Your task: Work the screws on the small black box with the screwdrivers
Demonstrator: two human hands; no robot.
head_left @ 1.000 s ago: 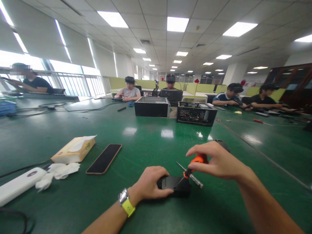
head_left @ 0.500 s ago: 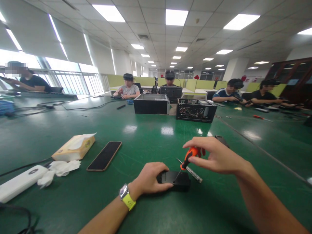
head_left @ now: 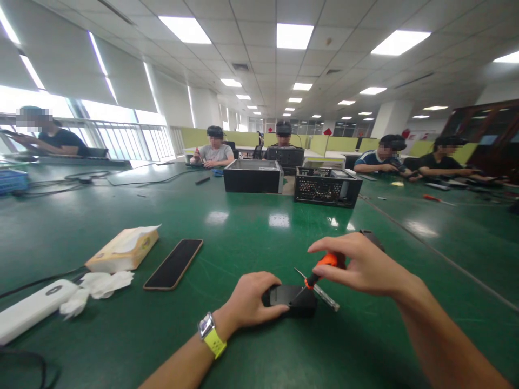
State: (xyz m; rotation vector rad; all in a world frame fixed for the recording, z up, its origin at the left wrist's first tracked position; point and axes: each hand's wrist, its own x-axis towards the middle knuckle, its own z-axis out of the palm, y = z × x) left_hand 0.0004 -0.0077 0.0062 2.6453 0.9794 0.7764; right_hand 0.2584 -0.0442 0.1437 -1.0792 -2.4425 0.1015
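Observation:
My left hand (head_left: 253,301) grips the left end of a black rectangular device (head_left: 303,307), which lies on the green table (head_left: 227,356). Its exact kind does not show. In my right hand (head_left: 363,266) is an orange-and-black screwdriver (head_left: 311,281), tilted, its handle held between thumb and fingers. The shaft slopes down to the left and its tip meets the top of the device. Just behind the device lies a second, slim screwdriver with a clear handle (head_left: 326,298). A dark object (head_left: 372,239) is partly hidden behind my right hand.
To the left lie a phone (head_left: 174,265), a tissue pack (head_left: 124,248), crumpled tissues (head_left: 106,283) and a white device (head_left: 38,308). Two open computer cases (head_left: 253,178) (head_left: 327,187) stand further back. Several people sit around the table, and cables (head_left: 85,177) run across its far left.
My right hand has moved slightly right and down, and the screwdriver leans over more to the right. My left hand keeps its hold on the black device. The view has tilted a little upward.

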